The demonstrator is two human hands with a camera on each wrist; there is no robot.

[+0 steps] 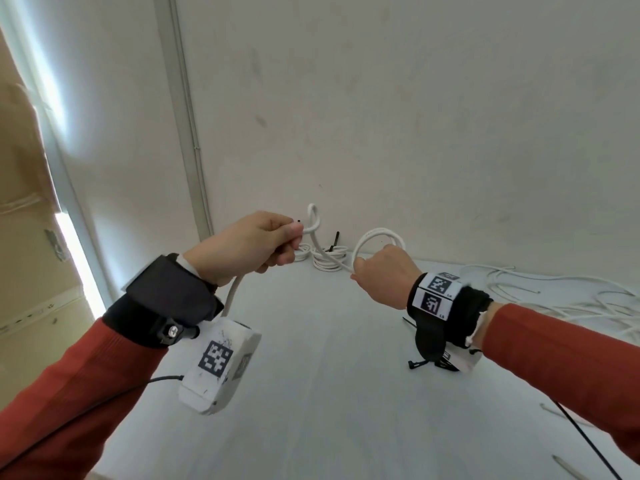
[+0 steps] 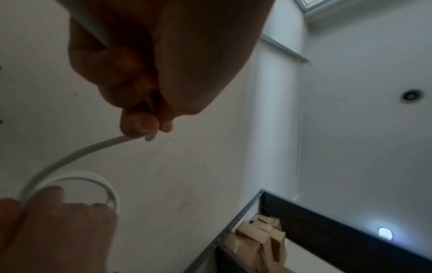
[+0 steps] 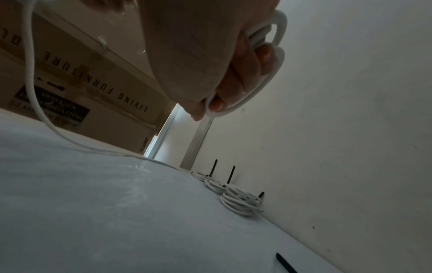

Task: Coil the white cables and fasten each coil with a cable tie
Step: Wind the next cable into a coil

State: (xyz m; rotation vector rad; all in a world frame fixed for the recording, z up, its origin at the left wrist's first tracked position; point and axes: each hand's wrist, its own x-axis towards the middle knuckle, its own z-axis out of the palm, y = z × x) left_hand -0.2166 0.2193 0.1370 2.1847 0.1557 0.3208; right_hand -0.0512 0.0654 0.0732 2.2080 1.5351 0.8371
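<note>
Above table (image 1: pixel 329 393) | white cable (image 2: pixel 93 147) runs sideways, left hand (image 1: pixel 249 245) to right hand (image 1: pixel 384 278)

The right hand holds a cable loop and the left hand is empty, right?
Not quite. The right hand does hold the loop, but the left hand isn't empty: it grips the same cable, as the head view shows.

Printed cardboard box (image 3: pixel 81 83), dark metal shelf (image 2: pixel 327 221)

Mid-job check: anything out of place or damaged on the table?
Nothing damaged or spilled. The uncoiled white cables sprawl tangled on the table's right side; tied coils sit by the wall, tie tails sticking up. The left hand and right hand grip the current cable.
</note>
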